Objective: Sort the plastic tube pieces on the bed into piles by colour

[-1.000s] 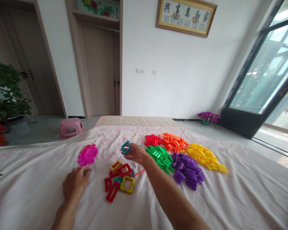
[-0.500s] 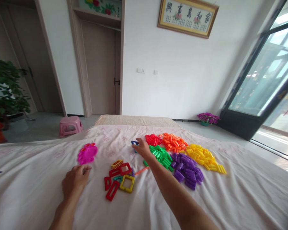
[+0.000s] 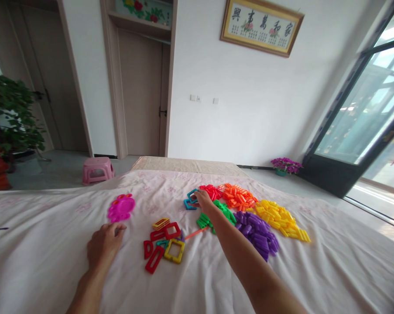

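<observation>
My right hand (image 3: pixel 205 201) reaches to the far middle of the cloth and pinches a blue square frame tile (image 3: pixel 192 195), which is tilted. Just below it a second blue frame tile (image 3: pixel 189 205) shows; whether the two touch, I cannot tell. Beside the same hand are piles of red pieces (image 3: pixel 211 191) and green pieces (image 3: pixel 227 213). My left hand (image 3: pixel 103 246) rests on the cloth at the left, its fingers loosely curled and a gap by the thumb. Beyond its fingertips lies a magenta paw-shaped plate (image 3: pixel 122 208).
Between my hands lies a loose group of frame tiles, including a yellow square (image 3: pixel 174 251) and a red rectangle (image 3: pixel 154 260). An orange stick (image 3: pixel 197 233) lies near the green pile. Orange (image 3: pixel 238 197), purple (image 3: pixel 257 233) and yellow (image 3: pixel 279 218) piles spread rightward on the wrinkled cloth (image 3: pixel 334 261).
My right hand has shifted slightly right, toward the red pile, and the blue frame tile has turned. A second blue tile now shows clearly. My left hand stays in place; the view has shifted slightly.
</observation>
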`<action>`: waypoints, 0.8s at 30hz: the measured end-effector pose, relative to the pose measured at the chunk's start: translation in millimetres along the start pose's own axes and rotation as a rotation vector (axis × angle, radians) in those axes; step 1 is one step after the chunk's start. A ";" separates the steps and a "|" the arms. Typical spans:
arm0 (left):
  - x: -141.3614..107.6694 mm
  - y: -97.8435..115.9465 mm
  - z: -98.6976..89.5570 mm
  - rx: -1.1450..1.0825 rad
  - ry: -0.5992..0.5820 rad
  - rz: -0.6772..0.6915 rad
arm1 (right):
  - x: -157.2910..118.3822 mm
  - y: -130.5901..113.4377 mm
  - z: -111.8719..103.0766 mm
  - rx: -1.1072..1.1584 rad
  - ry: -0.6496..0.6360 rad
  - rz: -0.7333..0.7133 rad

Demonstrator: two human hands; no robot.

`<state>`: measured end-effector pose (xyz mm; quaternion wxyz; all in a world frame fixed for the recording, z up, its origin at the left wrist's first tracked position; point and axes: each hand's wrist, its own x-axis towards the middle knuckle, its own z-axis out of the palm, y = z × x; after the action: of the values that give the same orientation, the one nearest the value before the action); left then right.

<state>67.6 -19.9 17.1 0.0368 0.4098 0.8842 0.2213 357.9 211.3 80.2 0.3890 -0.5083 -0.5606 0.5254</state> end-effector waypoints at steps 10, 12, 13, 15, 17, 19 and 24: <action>-1.0 3.6 -4.1 -0.001 -0.015 -0.004 | 16.3 7.1 14.8 -0.419 0.048 -0.006; -1.4 4.6 -4.7 0.005 -0.005 -0.003 | 14.1 8.3 9.4 -0.534 0.070 -0.046; -1.4 5.0 -4.9 0.009 0.002 -0.004 | 12.0 8.0 6.4 -0.593 0.082 -0.072; -1.1 5.4 -5.3 0.016 0.007 -0.008 | 6.7 5.7 1.9 -0.706 0.099 -0.122; -0.9 5.8 -5.9 0.022 -0.002 -0.011 | 1.5 2.1 0.8 -0.810 0.105 -0.155; -1.1 6.4 -6.4 0.023 -0.015 -0.010 | -2.0 -1.3 3.3 -0.894 0.113 -0.175; -1.5 7.0 -5.6 0.019 -0.020 -0.021 | -4.1 -1.9 19.2 -1.080 0.102 -0.191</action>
<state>72.2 -19.1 24.9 0.0439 0.4030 0.8901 0.2084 339.7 203.6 79.7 0.1456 -0.6071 -0.7747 0.1003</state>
